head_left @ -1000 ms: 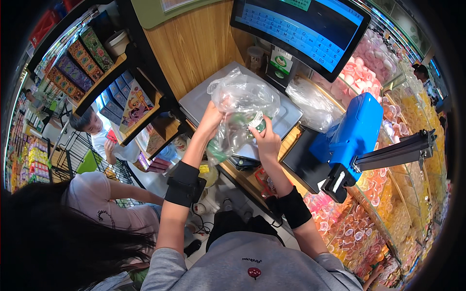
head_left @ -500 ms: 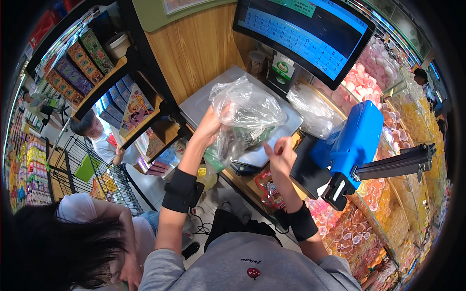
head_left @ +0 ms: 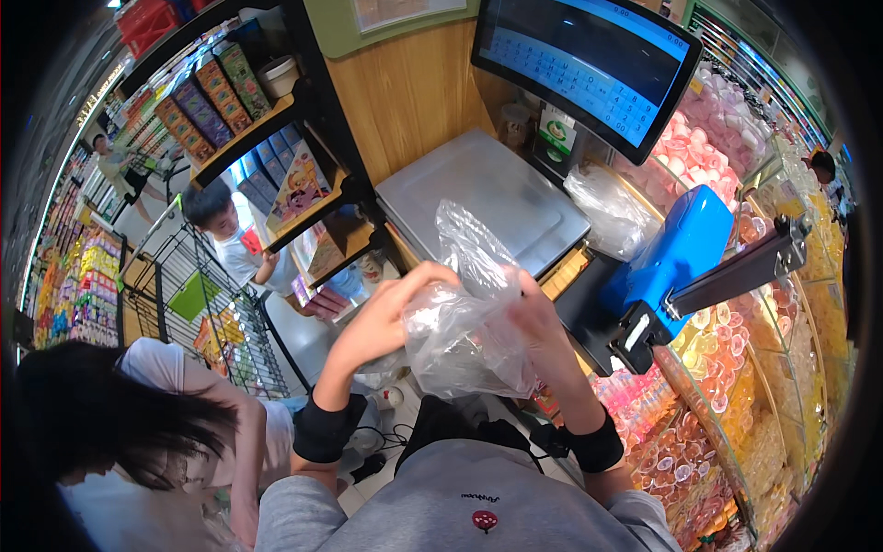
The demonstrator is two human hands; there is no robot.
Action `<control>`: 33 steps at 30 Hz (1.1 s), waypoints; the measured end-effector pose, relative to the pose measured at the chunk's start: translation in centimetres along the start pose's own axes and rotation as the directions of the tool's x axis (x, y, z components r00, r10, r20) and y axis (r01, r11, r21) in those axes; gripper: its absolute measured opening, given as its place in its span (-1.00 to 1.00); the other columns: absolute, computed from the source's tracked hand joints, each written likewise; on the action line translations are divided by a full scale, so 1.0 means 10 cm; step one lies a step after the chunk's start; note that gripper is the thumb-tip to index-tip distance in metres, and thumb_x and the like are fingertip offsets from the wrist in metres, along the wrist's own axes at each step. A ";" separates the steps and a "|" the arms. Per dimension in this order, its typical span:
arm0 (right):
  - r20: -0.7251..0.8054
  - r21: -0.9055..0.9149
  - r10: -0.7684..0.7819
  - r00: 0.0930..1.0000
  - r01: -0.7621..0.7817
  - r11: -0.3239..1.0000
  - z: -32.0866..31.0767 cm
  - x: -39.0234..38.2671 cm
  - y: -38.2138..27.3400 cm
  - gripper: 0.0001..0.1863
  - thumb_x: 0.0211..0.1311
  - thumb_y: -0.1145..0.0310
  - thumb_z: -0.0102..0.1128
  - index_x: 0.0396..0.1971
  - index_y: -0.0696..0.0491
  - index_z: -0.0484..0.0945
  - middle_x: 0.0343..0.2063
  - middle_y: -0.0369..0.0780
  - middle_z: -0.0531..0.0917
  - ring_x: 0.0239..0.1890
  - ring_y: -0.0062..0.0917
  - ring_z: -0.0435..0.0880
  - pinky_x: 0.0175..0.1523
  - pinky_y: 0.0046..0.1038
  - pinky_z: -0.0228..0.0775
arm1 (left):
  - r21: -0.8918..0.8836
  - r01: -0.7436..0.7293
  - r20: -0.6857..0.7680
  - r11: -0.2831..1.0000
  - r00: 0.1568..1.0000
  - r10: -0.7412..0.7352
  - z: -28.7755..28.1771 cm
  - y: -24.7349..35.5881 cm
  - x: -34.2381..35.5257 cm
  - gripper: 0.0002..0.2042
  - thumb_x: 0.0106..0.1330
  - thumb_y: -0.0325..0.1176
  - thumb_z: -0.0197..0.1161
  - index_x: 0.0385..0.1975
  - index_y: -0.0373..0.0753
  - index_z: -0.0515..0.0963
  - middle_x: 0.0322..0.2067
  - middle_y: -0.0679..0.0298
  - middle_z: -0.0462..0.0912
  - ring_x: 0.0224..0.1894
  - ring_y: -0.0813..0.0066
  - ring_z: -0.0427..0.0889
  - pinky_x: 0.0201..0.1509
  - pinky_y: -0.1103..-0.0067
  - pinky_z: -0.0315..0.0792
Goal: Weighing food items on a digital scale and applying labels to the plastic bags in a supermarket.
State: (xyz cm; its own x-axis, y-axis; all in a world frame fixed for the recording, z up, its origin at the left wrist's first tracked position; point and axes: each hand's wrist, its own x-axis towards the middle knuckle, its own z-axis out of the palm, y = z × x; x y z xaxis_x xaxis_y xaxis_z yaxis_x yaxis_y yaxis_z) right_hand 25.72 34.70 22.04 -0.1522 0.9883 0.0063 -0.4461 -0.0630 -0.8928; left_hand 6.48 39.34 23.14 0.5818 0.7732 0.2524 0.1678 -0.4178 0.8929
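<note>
A clear plastic bag (head_left: 474, 345) hangs crumpled between my two hands, in front of the scale. My left hand (head_left: 391, 313) is closed on the bag's left side, fingers curled over its upper edge. On the opposite side my right hand (head_left: 543, 322) pinches the plastic, its fingers partly covered by the film. The bag's top corner sticks up over the near edge of the grey metal scale plate (head_left: 483, 198). I cannot make out what the bag holds.
Behind the scale stands a touchscreen (head_left: 589, 69). A blue machine (head_left: 681, 244) with a dark arm (head_left: 736, 281) is at the right, near loose plastic bags (head_left: 612, 212) and candy bins (head_left: 708, 368). A boxed-goods shelf (head_left: 267, 129), a cart (head_left: 207, 294) and people (head_left: 202, 405) are at the left.
The bag has come off the scale toward my body, baring the plate. My right hand has moved from beside the bag to gripping it. My left hand has come nearer too.
</note>
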 end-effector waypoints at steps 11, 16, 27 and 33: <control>0.204 -0.526 0.081 0.976 0.039 0.850 0.09 -0.46 0.32 -0.86 0.17 0.42 0.01 -0.32 0.15 0.47 -0.71 -0.35 0.46 -0.66 -0.76 0.42 -0.59 -0.72 0.19 | -0.294 0.141 -0.145 0.945 0.971 -0.190 0.89 -0.42 -0.96 -0.47 -0.04 -0.29 0.35 -0.05 -0.26 0.31 -0.19 0.32 0.39 -0.20 0.57 0.37 -0.12 0.58 0.31; 0.068 -0.165 -0.284 0.956 0.292 0.942 -0.49 -0.83 0.42 -0.18 -0.17 0.34 0.35 0.11 0.13 0.08 0.00 -0.10 0.36 -0.01 -0.46 0.39 0.05 -0.41 0.27 | -0.586 0.208 -0.259 0.783 0.868 -0.424 0.93 -0.12 -0.88 -0.87 0.16 -0.38 0.18 -0.35 -0.25 0.47 -0.36 0.39 0.49 -0.28 0.63 0.43 -0.19 0.67 0.31; 0.117 -0.613 0.126 0.985 -0.028 0.789 -0.74 -1.04 1.36 -0.38 -0.01 0.39 0.19 0.10 0.10 0.19 0.07 -0.22 0.30 0.06 -0.51 0.28 0.11 -0.47 0.15 | -0.356 0.191 0.126 0.915 0.980 -0.156 1.38 -0.36 -0.70 -0.42 0.09 -0.35 0.25 0.11 -0.26 0.17 -0.04 0.18 0.35 -0.02 0.43 0.37 0.07 0.50 0.26; -0.412 -0.469 -0.036 0.911 -0.178 0.865 -0.55 -1.18 1.29 -0.63 0.05 0.36 0.19 -0.15 0.23 0.44 -0.19 -0.19 0.52 -0.16 -0.50 0.47 0.00 -0.49 0.24 | 0.036 0.193 0.127 0.980 0.972 -0.197 1.44 -0.77 -1.09 -0.03 -0.24 -0.15 0.48 0.17 -0.31 0.01 0.15 0.04 0.08 0.20 0.17 0.08 0.23 0.39 0.04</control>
State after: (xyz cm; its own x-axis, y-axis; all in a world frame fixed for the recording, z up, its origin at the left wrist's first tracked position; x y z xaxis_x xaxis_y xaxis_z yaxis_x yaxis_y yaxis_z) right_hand 26.66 23.04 7.99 0.2402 0.9594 -0.1478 0.0547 -0.1654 -0.9847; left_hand 10.30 27.28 8.15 0.6337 0.7733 0.0226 0.3060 -0.2774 0.9107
